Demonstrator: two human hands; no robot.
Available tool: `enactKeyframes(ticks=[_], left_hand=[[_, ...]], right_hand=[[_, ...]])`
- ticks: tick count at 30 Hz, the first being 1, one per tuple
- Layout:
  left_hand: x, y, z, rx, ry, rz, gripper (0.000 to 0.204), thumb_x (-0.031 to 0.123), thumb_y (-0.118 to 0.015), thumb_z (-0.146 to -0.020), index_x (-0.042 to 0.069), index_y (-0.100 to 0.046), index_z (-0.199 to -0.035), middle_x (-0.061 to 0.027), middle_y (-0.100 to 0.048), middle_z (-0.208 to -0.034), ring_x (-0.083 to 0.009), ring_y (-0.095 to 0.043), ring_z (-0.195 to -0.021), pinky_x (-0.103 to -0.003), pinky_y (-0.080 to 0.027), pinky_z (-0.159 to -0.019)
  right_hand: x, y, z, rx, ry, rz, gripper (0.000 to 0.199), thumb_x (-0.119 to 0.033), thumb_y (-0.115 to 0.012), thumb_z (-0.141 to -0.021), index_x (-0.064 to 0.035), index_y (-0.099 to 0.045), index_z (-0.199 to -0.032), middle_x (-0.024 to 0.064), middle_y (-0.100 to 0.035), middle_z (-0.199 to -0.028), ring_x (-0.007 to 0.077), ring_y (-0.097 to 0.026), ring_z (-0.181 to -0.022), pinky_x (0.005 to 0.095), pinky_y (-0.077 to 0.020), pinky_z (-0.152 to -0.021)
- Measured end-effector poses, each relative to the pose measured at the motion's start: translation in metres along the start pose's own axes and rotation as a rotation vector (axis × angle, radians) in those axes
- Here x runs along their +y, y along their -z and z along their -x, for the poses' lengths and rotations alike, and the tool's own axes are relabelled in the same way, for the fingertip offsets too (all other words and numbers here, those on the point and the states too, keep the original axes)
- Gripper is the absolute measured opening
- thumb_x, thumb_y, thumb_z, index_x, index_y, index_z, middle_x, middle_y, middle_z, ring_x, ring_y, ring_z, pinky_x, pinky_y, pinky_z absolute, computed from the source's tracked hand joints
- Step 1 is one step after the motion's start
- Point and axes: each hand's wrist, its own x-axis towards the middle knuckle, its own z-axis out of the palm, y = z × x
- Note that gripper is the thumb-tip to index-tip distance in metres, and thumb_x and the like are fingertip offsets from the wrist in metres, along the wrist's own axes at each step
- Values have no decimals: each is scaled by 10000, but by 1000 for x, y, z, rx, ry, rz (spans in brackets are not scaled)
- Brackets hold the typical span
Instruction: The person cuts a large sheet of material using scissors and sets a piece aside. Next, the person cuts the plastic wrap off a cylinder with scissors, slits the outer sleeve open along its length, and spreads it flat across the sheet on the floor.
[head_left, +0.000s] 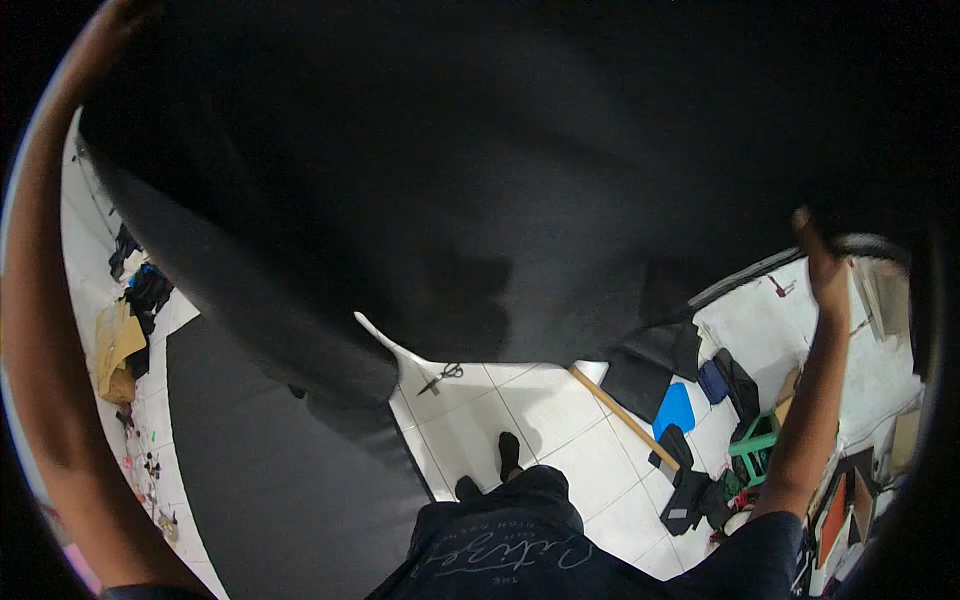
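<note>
Black sheet (450, 190), left grip (122, 24) to right grip (826, 266)

Looks smooth and matt across the big black sheet (560, 200), perhaps coated cloth. Gleams glossy, like ceramic, on the white floor tiles (565, 425). Suggests metal in the scissors (440, 377), smooth wood in the stick (625, 418), plastic in the green crate (752, 446).
</note>
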Motion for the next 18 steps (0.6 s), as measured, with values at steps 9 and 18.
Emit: enactKeyframes(ticks=[9,18], left_hand=[[-11,-12,1,-70,94,363,231,128,-569,-879,-4,-666,-1042,-83,-686,-956,-158,-603,-902,-298,-475,-800],[113,-34,-22,-193,-157,915,259,17,-533,-920,36,-646,-1152,-144,-630,-1189,-216,-588,-1111,-320,-480,-948]], right_hand=[[45,-184,81,-577,279,-108,375,-183,-739,-777,-12,-639,-1095,137,-637,-1103,246,-598,-1060,347,-454,-951],[-75,-329,311,-847,-166,-1149,957,-197,-843,-731,-72,-271,-1489,162,-327,-1505,294,-330,-1391,414,-282,-1147]])
